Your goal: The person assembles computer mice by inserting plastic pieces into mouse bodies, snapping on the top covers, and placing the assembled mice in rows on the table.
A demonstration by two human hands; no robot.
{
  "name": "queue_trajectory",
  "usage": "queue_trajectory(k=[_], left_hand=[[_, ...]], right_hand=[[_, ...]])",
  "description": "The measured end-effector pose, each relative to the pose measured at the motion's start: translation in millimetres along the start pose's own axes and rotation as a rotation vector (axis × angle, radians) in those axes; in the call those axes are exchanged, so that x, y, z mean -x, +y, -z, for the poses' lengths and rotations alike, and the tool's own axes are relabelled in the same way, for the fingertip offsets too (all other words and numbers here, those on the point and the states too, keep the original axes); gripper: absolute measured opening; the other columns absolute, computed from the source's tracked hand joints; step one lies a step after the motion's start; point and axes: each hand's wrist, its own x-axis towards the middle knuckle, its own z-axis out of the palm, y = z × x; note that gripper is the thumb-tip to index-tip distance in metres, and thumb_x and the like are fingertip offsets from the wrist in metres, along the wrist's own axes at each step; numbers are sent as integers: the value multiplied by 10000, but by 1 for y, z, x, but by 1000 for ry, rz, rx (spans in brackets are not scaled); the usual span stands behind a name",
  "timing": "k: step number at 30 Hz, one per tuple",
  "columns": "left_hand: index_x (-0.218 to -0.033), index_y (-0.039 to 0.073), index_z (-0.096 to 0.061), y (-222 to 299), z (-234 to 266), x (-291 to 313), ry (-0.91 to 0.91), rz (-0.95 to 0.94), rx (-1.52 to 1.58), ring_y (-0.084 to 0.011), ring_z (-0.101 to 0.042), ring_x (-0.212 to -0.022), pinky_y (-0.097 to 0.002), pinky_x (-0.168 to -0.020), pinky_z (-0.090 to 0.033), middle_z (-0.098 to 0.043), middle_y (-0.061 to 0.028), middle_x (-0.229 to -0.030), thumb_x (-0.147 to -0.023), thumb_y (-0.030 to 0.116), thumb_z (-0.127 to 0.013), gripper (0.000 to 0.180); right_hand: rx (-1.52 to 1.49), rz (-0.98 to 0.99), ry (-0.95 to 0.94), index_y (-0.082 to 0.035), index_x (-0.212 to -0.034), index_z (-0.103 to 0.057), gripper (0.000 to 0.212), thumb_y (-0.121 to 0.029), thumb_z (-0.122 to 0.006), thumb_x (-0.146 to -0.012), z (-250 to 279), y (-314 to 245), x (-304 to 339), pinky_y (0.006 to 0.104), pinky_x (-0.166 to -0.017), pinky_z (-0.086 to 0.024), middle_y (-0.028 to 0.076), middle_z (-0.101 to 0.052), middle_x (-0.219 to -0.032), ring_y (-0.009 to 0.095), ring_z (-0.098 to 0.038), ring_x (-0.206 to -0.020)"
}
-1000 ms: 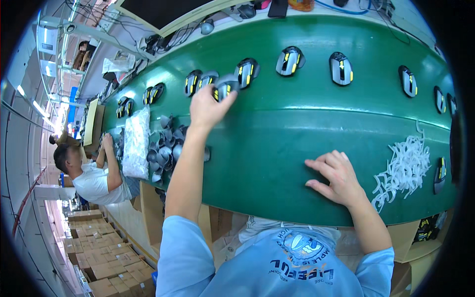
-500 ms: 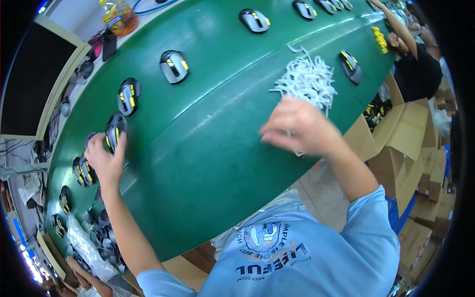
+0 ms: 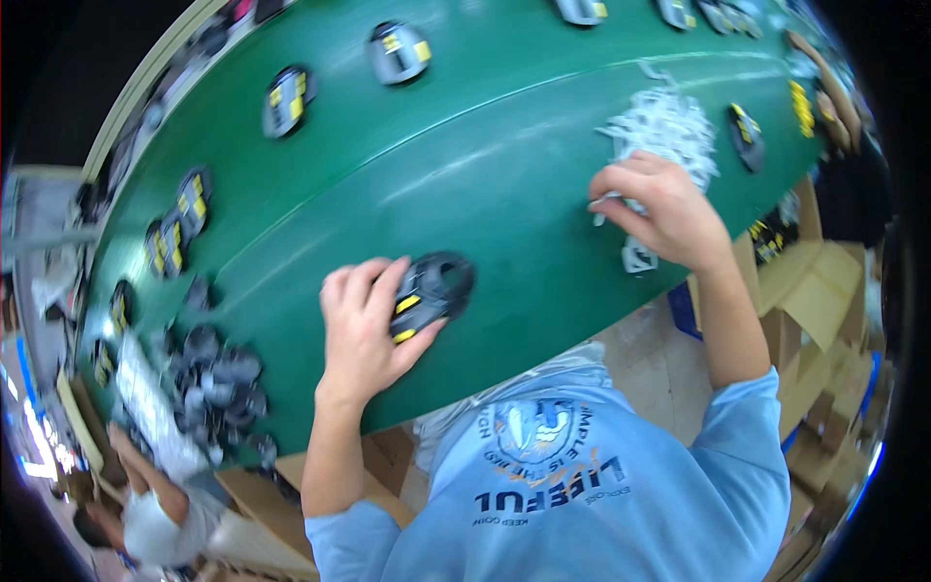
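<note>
My left hand [image 3: 367, 325] is wrapped round a grey and black computer mouse shell [image 3: 444, 281] with yellow parts, low over the near part of the green table. Its thumb lies along the near side, its fingers over the far side. To the right, my right hand [image 3: 659, 206] is closed in a pinch, with the end of a small white strip [image 3: 599, 218] showing at its fingertips. A tangled pile of white strips [image 3: 669, 126] lies just beyond that hand. Beneath its palm side, near the table edge, shows a small white piece [image 3: 638, 258].
More mouse shells [image 3: 400, 53] stand along the green table [image 3: 388, 204]. Dark loose parts [image 3: 218, 383] and a clear plastic bag [image 3: 155, 403] lie at the left. Open cardboard boxes [image 3: 810, 291] stand at the right. Other people sit at far right and lower left.
My left hand has brought a mouse shell from the row at the left to the table in front of me. My right hand stays by the white pile, its fingers now pinched. The view has shifted.
</note>
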Motion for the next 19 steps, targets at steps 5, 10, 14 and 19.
queue_trajectory(k=[5,10,14,19], left_hand=[[-1374,41,-662,5,-2,3,2,38,-4,-370,-547,-1148,-489,-1015,-481,-621,-139,-1259,-724,276,-945,747],[-1380,10,-654,19,-13,16,85,121,-24,-345,-551,-1112,-458,-983,-486,-614,-145,-1250,-737,282,-950,758],[-1393,4,-645,28,-22,22,145,177,-4,-340,-544,-1114,-467,-988,-478,-602,-144,-1267,-742,285,-952,773],[-1450,20,-613,30,-31,26,181,185,23,-332,-542,-1121,-486,-1016,-456,-598,-148,-1277,-755,289,-947,818]], right_hand=[[-240,252,23,-108,-1046,-802,185,-67,-790,-866,-17,-53,-47,390,-700,-537,41,-756,-835,250,-676,-737],[-570,195,106,-78,-1101,-824,237,-54,-775,-870,-68,-84,-57,388,-726,-544,72,-760,-864,256,-675,-773],[-571,182,90,-67,-1157,-810,248,-61,-771,-913,-86,-92,-48,393,-747,-551,85,-764,-920,269,-677,-803],[-523,81,-1,-111,-1332,-754,394,-71,-765,-940,-96,-96,-31,380,-845,-583,113,-779,-1027,275,-705,-893]])
